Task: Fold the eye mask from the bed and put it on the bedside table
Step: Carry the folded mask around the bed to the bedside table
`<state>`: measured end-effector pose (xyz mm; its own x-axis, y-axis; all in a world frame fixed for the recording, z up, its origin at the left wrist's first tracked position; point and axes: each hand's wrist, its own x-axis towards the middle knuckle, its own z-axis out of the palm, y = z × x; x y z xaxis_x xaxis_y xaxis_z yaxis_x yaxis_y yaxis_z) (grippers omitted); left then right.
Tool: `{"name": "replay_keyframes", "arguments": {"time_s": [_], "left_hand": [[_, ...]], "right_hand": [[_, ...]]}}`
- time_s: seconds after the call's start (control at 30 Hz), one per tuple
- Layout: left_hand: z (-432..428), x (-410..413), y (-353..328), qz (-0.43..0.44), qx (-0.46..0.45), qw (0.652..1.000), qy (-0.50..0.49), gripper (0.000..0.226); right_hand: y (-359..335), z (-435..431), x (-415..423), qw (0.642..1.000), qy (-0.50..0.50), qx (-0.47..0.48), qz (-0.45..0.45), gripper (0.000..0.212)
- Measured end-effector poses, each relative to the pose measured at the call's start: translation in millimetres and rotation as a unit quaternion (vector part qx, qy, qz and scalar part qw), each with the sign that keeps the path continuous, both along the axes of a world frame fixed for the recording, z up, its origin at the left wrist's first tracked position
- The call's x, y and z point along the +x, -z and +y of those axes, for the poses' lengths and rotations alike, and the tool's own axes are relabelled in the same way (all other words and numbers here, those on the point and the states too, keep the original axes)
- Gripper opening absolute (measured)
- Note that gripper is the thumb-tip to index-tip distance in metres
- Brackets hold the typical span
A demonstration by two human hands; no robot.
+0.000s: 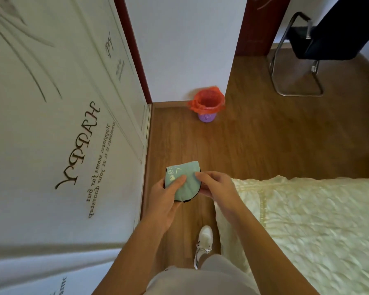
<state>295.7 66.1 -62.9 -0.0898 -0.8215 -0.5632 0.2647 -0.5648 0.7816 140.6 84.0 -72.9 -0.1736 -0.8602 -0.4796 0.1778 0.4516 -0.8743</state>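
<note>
A mint-green eye mask (184, 179) with white lettering and a black edge is folded in half and held above the wooden floor. My left hand (166, 198) grips it from below, thumb pressed on its front. My right hand (215, 184) pinches its right edge. The bed (311, 226) with a cream quilted cover lies to the right of my hands. No bedside table is in view.
A white wardrobe door (58, 135) with "HAPPY" lettering stands close on the left. A purple bin with a red bag (207, 105) sits by the far wall. A black chair with a metal frame (300, 52) is at the back right. My white shoe (203, 243) is on the floor.
</note>
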Motion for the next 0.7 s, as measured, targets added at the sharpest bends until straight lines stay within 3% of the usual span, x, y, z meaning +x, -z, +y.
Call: {"name": "replay_keyframes", "arguments": {"time_s": [0.27, 0.7], "left_hand": [[-121, -73, -15, -0.006, -0.02, 1.0, 0.0, 0.029], [-278, -133, 0, -0.012, 0.001, 1.0, 0.015, 0.036]], "right_hand": [[-23, -123, -79, 1.0, -0.011, -0.026, -0.001, 0.03], [-5, -269, -139, 1.0, 0.0, -0.003, 0.003, 0.027]]}}
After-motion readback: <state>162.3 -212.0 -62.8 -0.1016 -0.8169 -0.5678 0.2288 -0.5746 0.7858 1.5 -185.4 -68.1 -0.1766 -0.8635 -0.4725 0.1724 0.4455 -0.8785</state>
